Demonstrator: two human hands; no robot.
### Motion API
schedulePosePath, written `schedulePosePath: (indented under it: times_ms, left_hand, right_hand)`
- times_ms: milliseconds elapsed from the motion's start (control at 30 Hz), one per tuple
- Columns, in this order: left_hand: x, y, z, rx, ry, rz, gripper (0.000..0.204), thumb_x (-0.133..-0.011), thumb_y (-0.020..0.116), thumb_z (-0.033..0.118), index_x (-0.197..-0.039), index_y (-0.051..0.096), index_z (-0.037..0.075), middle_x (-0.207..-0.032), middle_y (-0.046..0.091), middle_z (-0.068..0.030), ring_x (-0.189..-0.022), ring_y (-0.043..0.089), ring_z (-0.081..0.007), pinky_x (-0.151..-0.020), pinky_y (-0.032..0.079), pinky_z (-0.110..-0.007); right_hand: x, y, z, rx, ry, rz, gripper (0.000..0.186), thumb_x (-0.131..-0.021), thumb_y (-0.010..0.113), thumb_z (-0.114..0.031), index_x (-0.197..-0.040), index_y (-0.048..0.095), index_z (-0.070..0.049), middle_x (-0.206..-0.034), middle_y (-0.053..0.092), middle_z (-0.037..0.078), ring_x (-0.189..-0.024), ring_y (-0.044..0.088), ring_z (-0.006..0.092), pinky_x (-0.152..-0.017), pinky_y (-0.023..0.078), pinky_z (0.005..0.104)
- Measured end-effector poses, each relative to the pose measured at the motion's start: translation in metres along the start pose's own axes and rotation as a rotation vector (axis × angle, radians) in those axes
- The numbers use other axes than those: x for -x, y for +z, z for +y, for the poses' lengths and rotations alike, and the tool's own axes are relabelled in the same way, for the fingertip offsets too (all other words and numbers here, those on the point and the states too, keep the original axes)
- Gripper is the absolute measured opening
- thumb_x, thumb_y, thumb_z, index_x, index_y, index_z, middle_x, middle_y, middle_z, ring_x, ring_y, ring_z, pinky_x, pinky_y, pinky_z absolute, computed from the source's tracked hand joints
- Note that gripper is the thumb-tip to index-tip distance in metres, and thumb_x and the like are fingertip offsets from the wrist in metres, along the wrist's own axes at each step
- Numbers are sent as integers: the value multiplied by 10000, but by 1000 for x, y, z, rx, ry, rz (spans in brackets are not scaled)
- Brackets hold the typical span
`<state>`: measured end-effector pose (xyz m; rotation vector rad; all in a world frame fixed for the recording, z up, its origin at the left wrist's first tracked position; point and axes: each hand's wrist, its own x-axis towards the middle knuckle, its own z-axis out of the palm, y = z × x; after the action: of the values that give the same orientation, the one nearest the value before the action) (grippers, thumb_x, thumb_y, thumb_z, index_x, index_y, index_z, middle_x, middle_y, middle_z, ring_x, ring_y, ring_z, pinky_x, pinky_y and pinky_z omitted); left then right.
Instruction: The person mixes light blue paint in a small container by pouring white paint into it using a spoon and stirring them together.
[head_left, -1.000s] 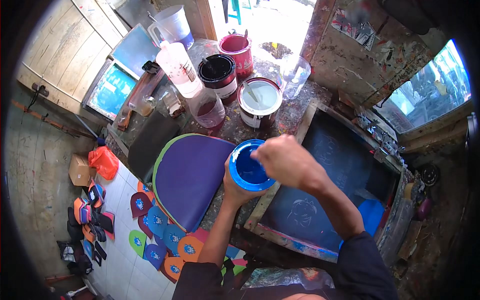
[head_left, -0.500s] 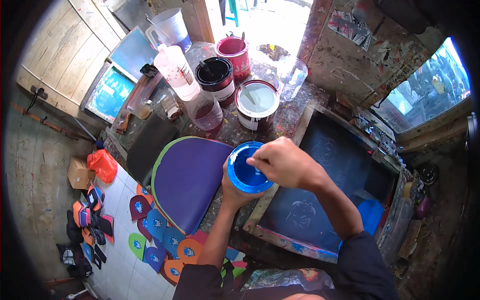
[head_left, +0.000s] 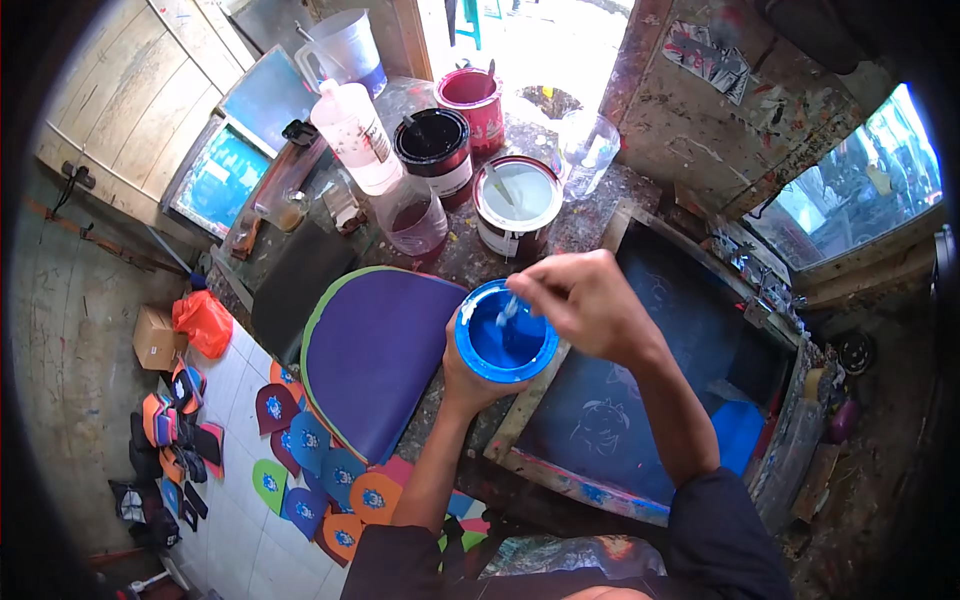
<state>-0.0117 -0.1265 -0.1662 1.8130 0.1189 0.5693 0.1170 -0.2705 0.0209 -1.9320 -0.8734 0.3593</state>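
Observation:
A round blue tub (head_left: 500,374) with blue paint inside is tilted slightly, its open mouth facing up. My left hand (head_left: 468,382) is wrapped round its left and lower side. Over the right part of the rim, my right hand (head_left: 595,305) pinches a thin stirring stick (head_left: 508,311), smeared whitish and blue, whose lower end is in the tub. Left of the tub lies a stack of half-round sheets (head_left: 375,350), purple on top with a green edge. A dark printing screen (head_left: 610,430) with pale line drawings lies in a wooden frame beneath my right forearm.
Behind the tub stand a white paint can (head_left: 518,200), a black one (head_left: 432,140), a pink one (head_left: 470,100), a plastic bottle (head_left: 352,140) and clear jugs (head_left: 585,150). Printed cap pieces (head_left: 315,440) cover part of the tiled floor at left, near a red bag (head_left: 203,325).
My right hand has risen a little and moved right, and more of the stirring stick shows above the paint. My left hand still holds the tub in nearly the same place.

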Motion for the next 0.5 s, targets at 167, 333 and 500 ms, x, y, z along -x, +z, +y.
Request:
schedulePosePath:
  times_ms: [167,333,500]
  left_hand:
    - [0,-1,2,-94,1,-2,1260,-530,1062,317,-1529,341,54,-1434,599,-186,-1294,638,-325,-1065,552,-468]
    - [1,1,-4,-21,-3,-11,1283,-533,1061,315,-1550,324,54,-1436,598,-175,-1299,635,-327,-1067,550,-462]
    - [-2,5,-4,-29,40,23,1292,-519,1067,342,-1541,341,30,-1434,590,-172,-1307,620,-314,-1088,529,-455]
  right_hand:
    - [6,9,4,136,-99,-149,273,-1011,683,-200,-887,775,25,-817,714,249,-722,741,350,-704,582,444]
    - [8,12,11,217,-122,-221,206,-976,726,-168,-971,791,27,-818,721,243,-733,743,357,-703,581,424]
    - [5,5,11,149,-81,13,211,-980,713,-134,-864,739,40,-804,700,223,-713,716,353,-685,565,419]
